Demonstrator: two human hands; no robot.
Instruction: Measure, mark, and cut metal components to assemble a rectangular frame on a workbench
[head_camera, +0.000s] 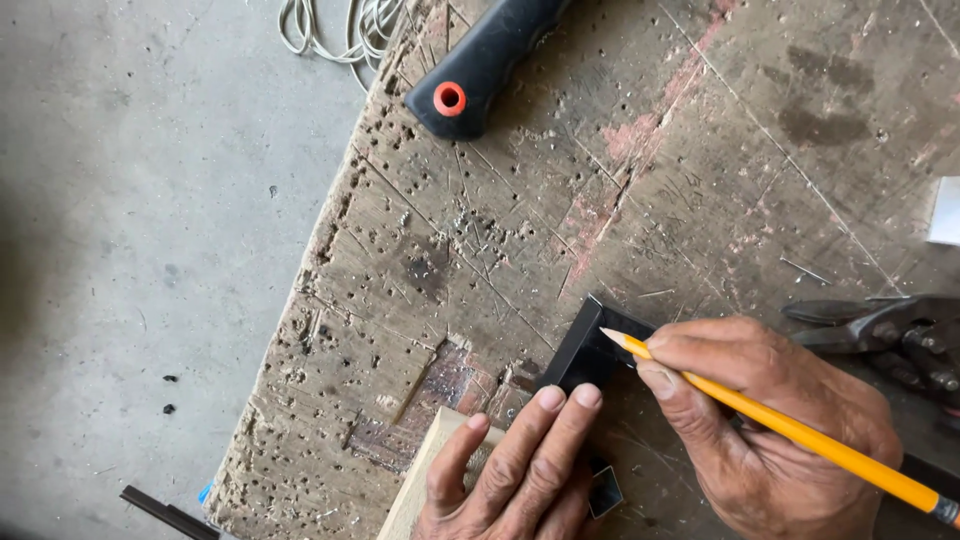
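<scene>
The left hand (515, 470) presses its fingers flat on a black square tube (585, 352) lying on the scarred tabletop (620, 160); keep that pressure steady. The right hand (770, 420), fingers closed on a yellow pencil (800, 432), holds the tip against the tube's end; keep it hard to the edge.

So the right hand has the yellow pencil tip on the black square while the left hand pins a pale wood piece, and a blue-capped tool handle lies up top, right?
Not quite: the head view shows the black tool handle has an orange end cap, not blue. The right hand, yellow pencil, black square, left hand and pale wood piece are as described.
</scene>
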